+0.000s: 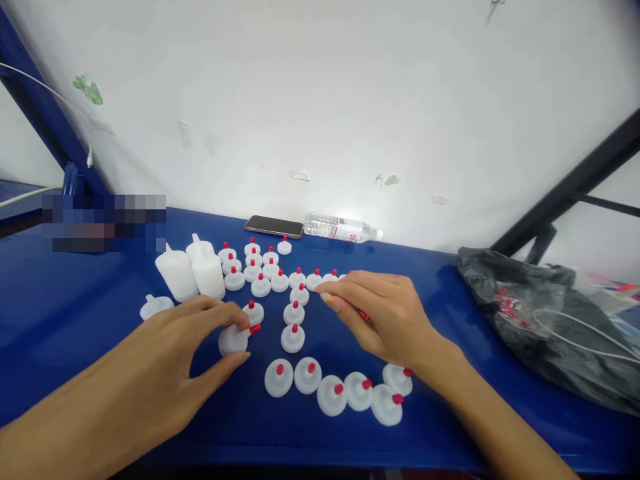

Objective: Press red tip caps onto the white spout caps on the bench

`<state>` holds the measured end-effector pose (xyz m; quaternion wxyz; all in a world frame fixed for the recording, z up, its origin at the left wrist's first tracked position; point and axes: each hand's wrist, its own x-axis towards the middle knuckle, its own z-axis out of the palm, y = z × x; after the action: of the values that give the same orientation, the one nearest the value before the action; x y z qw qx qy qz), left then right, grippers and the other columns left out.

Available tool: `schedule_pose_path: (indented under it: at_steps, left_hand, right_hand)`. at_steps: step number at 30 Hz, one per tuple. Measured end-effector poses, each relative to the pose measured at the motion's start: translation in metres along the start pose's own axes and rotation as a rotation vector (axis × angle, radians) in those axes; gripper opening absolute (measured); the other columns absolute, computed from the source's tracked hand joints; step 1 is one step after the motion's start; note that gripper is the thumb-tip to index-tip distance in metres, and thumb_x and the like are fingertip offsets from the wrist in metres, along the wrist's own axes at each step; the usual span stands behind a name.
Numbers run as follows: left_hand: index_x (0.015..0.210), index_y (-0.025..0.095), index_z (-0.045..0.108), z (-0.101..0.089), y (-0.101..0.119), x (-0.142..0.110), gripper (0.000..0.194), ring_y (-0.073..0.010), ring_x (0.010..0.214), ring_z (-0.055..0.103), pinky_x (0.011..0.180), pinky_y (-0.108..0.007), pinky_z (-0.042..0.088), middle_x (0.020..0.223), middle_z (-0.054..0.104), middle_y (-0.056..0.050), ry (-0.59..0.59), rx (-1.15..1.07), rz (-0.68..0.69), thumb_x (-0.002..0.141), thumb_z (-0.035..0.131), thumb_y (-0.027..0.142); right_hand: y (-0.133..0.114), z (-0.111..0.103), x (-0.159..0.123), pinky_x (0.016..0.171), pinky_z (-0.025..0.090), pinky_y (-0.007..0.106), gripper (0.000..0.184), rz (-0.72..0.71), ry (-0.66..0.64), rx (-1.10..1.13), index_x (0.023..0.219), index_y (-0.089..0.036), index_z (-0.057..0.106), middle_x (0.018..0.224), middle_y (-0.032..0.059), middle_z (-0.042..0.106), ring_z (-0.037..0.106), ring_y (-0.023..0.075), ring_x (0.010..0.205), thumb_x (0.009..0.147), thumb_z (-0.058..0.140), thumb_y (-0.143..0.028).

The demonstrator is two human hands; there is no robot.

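Observation:
My left hand [197, 340] pinches a white cap with a red tip [234, 340] that lies on its side on the blue table [75, 313]. My right hand [385, 313] is curled over small red pieces [364, 315] on the table, fingers closed around them. Between and around the hands stand several white caps with red tips [293, 313], in rows. A curved row of the same caps [333, 393] sits near the front edge. Three white bottles without red tips [193, 270] stand at the left, one cap [156, 307] beside them.
A phone [274, 226] and a clear water bottle [343, 229] lie at the back against the white wall. A black plastic bag [545, 320] with red pieces and a white cable sits at the right. Dark blue frame bars rise at both sides.

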<state>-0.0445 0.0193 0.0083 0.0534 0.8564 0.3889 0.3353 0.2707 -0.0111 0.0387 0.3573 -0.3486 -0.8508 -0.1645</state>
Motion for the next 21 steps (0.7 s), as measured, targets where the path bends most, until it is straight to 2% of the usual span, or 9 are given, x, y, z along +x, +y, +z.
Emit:
schedule_pose_path:
  at_steps: [3, 5, 10, 14, 18, 21]
  left_hand:
    - [0.109, 0.039, 0.087, 0.003, -0.021, -0.002, 0.034, -0.0228, 0.098, 0.084, 0.085, -0.028, 0.067, 0.113, 0.086, 0.0, -0.2, -0.021, -0.011, 0.099, 0.072, 0.068]
    - [0.108, 0.041, 0.088, 0.006, -0.029, -0.001, 0.029, -0.0227, 0.099, 0.082, 0.084, -0.028, 0.066, 0.114, 0.083, -0.002, -0.261, -0.013, -0.005, 0.098, 0.073, 0.064]
    - [0.114, 0.04, 0.089, 0.001, -0.033, 0.008, 0.039, -0.028, 0.109, 0.082, 0.095, -0.035, 0.068, 0.116, 0.087, -0.003, -0.236, 0.037, -0.037, 0.103, 0.063, 0.068]
    - [0.115, 0.036, 0.089, -0.002, -0.033, 0.008, 0.048, -0.0326, 0.107, 0.087, 0.091, -0.04, 0.07, 0.115, 0.091, -0.004, -0.21, 0.07, -0.083, 0.104, 0.055, 0.069]
    - [0.112, 0.037, 0.089, -0.003, -0.033, 0.008, 0.038, -0.0319, 0.106, 0.088, 0.087, -0.039, 0.071, 0.117, 0.091, 0.001, -0.195, 0.072, -0.1, 0.1, 0.059, 0.058]
    - [0.109, 0.04, 0.089, -0.01, -0.031, 0.009, 0.028, -0.0262, 0.103, 0.088, 0.087, -0.032, 0.069, 0.114, 0.09, 0.009, -0.154, 0.057, -0.117, 0.096, 0.065, 0.048]
  right_hand:
    - [0.003, 0.0, -0.001, 0.064, 0.056, 0.029, 0.037, -0.018, -0.019, -0.045, 0.102, -0.019, 0.084, 0.091, 0.0029, 0.089, 0.08, 0.0152, 0.074, 0.122, 0.054, -0.027]
    - [0.002, 0.002, -0.001, 0.06, 0.053, 0.029, 0.039, -0.042, -0.036, -0.06, 0.097, -0.019, 0.083, 0.087, 0.0025, 0.087, 0.077, 0.0139, 0.07, 0.122, 0.053, -0.025]
    - [-0.004, 0.005, 0.0, 0.049, 0.041, 0.03, 0.044, -0.066, -0.061, -0.068, 0.089, -0.018, 0.081, 0.073, -0.0001, 0.078, 0.062, 0.0108, 0.055, 0.121, 0.052, -0.023]
    - [-0.004, 0.004, 0.001, 0.049, 0.04, 0.029, 0.042, -0.079, -0.026, -0.075, 0.088, -0.017, 0.081, 0.069, -0.0007, 0.074, 0.059, 0.0099, 0.052, 0.119, 0.054, -0.02]
    - [-0.003, 0.002, 0.001, 0.049, 0.04, 0.027, 0.038, -0.085, 0.064, -0.099, 0.081, -0.02, 0.077, 0.066, -0.0024, 0.073, 0.057, 0.0094, 0.05, 0.116, 0.061, -0.018]
    - [-0.002, 0.001, 0.0, 0.049, 0.042, 0.028, 0.038, -0.076, 0.107, -0.12, 0.075, -0.02, 0.074, 0.064, -0.0022, 0.073, 0.057, 0.0099, 0.05, 0.113, 0.066, -0.017]
